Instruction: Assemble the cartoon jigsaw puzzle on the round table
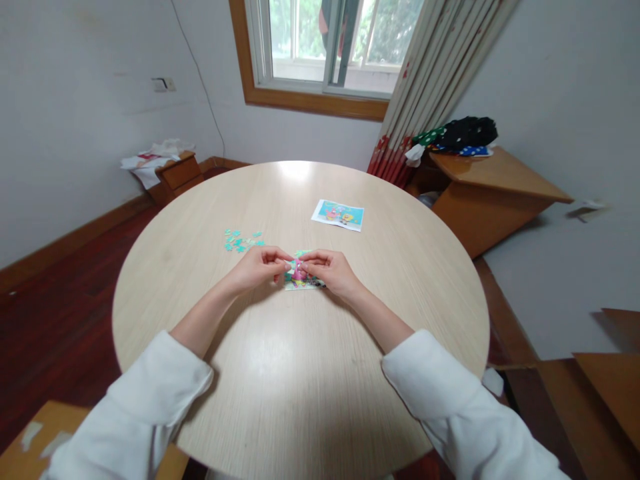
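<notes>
A partly assembled jigsaw puzzle (299,281) with a pink figure on it lies flat on the round table, between my two hands. My left hand (261,268) is closed in a pinch at the puzzle's left edge, with a small pale puzzle piece (289,266) at its fingertips. From the other side, my right hand (333,270) reaches over the puzzle with thumb and fingers pressed together; what they grip is too small to make out. Both hands cover part of the puzzle. Loose turquoise puzzle pieces (240,241) lie scattered just beyond my left hand.
A printed picture card (340,215) with cartoon figures lies farther back on the pale wooden table (280,387). Behind it are a window and a long curtain (435,73). A wooden cabinet (480,193) with cloths on top stands at the right, a small stool (177,175) at the left.
</notes>
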### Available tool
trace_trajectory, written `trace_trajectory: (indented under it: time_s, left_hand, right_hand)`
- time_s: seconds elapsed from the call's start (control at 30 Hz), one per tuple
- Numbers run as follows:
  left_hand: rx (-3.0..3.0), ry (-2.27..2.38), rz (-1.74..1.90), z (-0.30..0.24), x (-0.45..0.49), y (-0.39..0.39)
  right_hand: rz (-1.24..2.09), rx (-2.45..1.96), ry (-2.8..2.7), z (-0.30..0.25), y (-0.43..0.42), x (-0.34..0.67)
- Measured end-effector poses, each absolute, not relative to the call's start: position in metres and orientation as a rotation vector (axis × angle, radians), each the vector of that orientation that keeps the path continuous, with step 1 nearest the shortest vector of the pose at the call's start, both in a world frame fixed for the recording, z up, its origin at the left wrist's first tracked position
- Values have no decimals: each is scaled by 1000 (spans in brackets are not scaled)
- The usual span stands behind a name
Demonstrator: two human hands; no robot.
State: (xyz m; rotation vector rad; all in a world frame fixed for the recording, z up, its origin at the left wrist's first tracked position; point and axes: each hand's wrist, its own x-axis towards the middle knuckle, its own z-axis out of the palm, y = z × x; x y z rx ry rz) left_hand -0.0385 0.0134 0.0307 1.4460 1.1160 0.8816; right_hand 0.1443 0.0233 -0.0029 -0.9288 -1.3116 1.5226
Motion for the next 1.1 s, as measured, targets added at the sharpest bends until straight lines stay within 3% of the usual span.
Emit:
trace_trajectory:
  time_s: [0.57,1.1]
  left_hand:
    - [1330,1094,527,22,-60,17]
    - [1348,1166,479,22,-57,17]
  right_hand:
    - [380,-1237,-2177,3,21,158]
    - [398,-1679,-2462,0,13,149]
